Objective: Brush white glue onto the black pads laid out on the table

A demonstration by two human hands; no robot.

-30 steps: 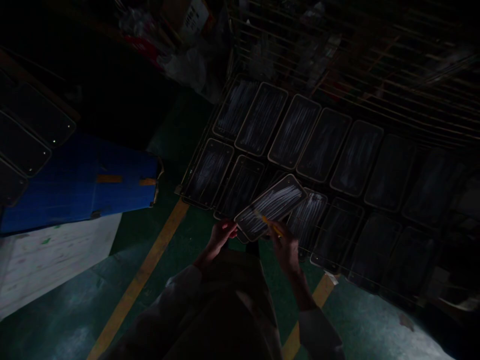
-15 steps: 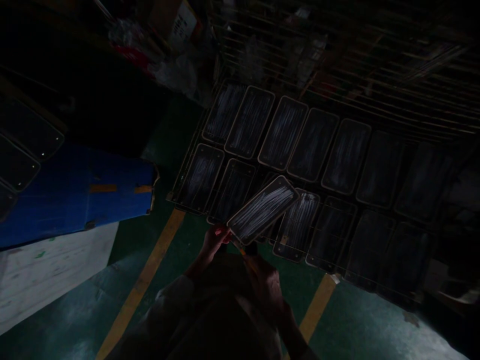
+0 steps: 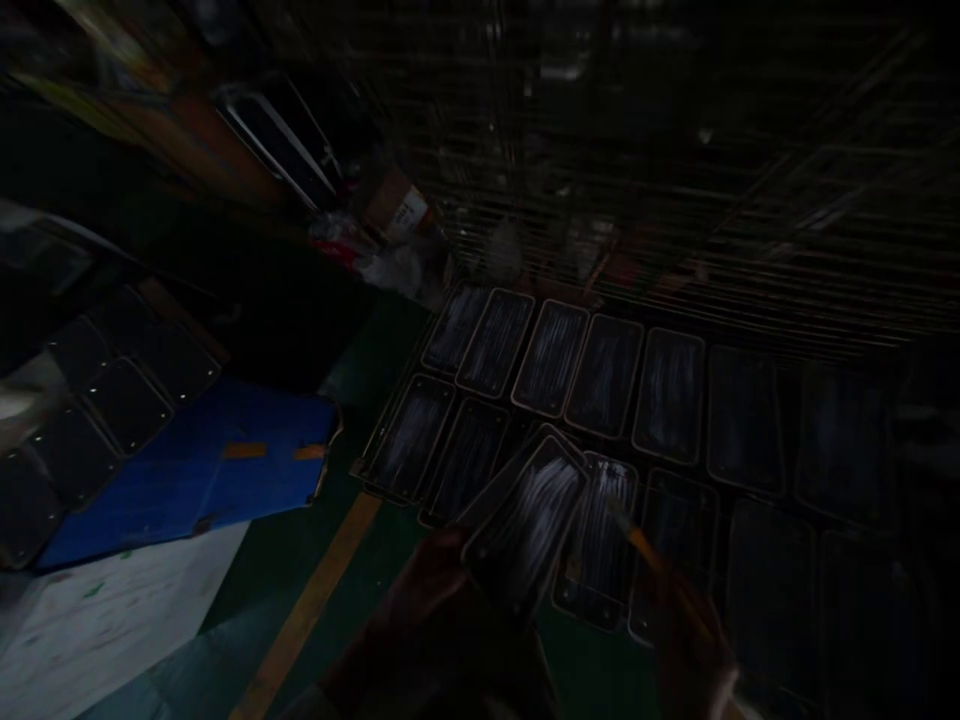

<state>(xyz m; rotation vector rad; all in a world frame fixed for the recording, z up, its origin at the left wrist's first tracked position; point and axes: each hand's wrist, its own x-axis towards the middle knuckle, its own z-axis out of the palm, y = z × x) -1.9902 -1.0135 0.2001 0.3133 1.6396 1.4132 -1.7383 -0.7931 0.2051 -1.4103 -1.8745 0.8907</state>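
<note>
My left hand (image 3: 433, 575) grips the lower left edge of a dark rectangular panel (image 3: 525, 515) with rounded corners and streaky white brush marks. The panel is tilted above the rack, over other panels. In my right hand (image 3: 694, 635) is a paintbrush (image 3: 646, 548) with an orange handle, its bristles pointing up and left over a streaked panel (image 3: 600, 530) on the rack. Whether the bristles touch that panel I cannot tell. The scene is very dark and my fingers are partly lost in shadow.
Two rows of similar panels, one of them here (image 3: 551, 357), lie on a wire rack (image 3: 365, 465). At left, more dark panels (image 3: 127, 400) rest on a blue sheet (image 3: 277, 440) beside a white board (image 3: 142, 600). A wire mesh (image 3: 637, 210) rises behind. Yellow tape (image 3: 307, 610) crosses the green floor.
My right hand has moved right with the brush, away from the held panel's lower edge. The held panel has turned steeper, and the camera view has tilted upward.
</note>
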